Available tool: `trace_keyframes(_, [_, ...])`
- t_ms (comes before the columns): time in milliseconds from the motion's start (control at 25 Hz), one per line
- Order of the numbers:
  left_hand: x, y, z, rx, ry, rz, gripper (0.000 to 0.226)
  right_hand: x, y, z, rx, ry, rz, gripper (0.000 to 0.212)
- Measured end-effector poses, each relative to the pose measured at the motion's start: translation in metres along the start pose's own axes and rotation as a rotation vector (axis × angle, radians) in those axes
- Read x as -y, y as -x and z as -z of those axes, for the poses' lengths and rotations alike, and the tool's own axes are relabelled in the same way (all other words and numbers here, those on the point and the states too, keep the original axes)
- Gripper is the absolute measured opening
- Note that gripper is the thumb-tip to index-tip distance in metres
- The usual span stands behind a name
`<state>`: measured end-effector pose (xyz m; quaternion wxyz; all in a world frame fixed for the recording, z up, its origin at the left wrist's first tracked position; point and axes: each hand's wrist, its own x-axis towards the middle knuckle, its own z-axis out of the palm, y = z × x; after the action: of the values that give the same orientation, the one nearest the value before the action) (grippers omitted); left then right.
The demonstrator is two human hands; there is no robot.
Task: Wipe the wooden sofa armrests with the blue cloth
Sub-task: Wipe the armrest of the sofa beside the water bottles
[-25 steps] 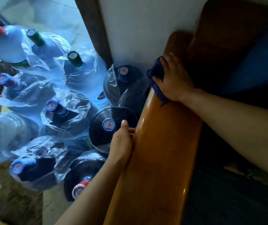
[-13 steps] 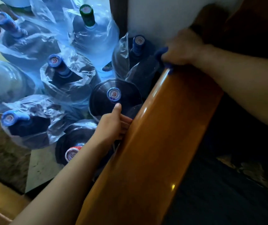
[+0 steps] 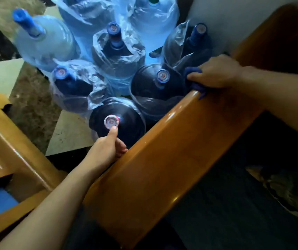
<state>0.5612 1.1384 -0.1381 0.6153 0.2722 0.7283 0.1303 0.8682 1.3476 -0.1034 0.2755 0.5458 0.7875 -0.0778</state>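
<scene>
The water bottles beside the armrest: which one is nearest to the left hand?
The dark bottle with the pink-white cap, just beyond the left hand; the thumb points at its cap. The other bottles stand farther away.

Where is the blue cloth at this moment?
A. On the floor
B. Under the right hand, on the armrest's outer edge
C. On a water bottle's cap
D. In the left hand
B: the blue cloth shows under the right hand, on the armrest edge.
</scene>
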Motion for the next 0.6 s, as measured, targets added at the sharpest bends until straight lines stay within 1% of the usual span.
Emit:
trace_keyframes(40, [0.011,0.002,0.006,-0.018,-0.014,-0.004,0.077,-0.006,0.001,0.000,-0.022,0.006,-0.065,0.072])
trace_keyframes(80, [0.021,0.004,0.010,-0.034,-0.025,-0.004,0.078,0.001,0.009,-0.002,-0.067,0.007,-0.051,0.071])
trace_keyframes(120, [0.030,0.008,0.012,-0.053,-0.047,-0.005,0.078,0.024,0.019,-0.006,-0.096,-0.011,0.005,0.070])
trace_keyframes(160, [0.038,0.013,0.015,-0.074,-0.089,-0.010,0.080,0.061,0.032,-0.013,-0.122,-0.003,0.080,0.069])
trace_keyframes(200, [0.047,0.019,0.019,-0.098,-0.122,-0.020,0.080,0.114,0.052,-0.023,-0.126,0.018,0.130,0.068])
trace_keyframes(280, [0.062,0.029,0.026,-0.175,-0.099,-0.007,0.079,0.218,0.103,-0.031,-0.087,-0.126,0.180,0.060])
trace_keyframes(360, [0.074,0.036,0.036,-0.343,0.047,0.081,0.068,0.308,0.156,-0.039,-0.040,-0.278,0.274,0.046])
trace_keyframes(400, [0.080,0.042,0.044,-0.418,0.155,0.153,0.062,0.335,0.177,-0.044,-0.031,-0.329,0.348,0.041])
trace_keyframes(440, [0.087,0.049,0.050,-0.435,0.289,0.219,0.058,0.346,0.191,-0.051,-0.055,-0.344,0.413,0.040])
trace_keyframes(520, [0.096,0.060,0.059,-0.320,0.526,0.294,0.057,0.319,0.197,-0.061,-0.178,-0.296,0.579,0.047])
trace_keyframes(560, [0.099,0.065,0.062,-0.242,0.557,0.302,0.059,0.295,0.195,-0.068,-0.247,-0.209,0.610,0.053])
trace_keyframes(600, [0.098,0.068,0.064,-0.183,0.548,0.298,0.062,0.269,0.190,-0.074,-0.272,-0.166,0.565,0.057])
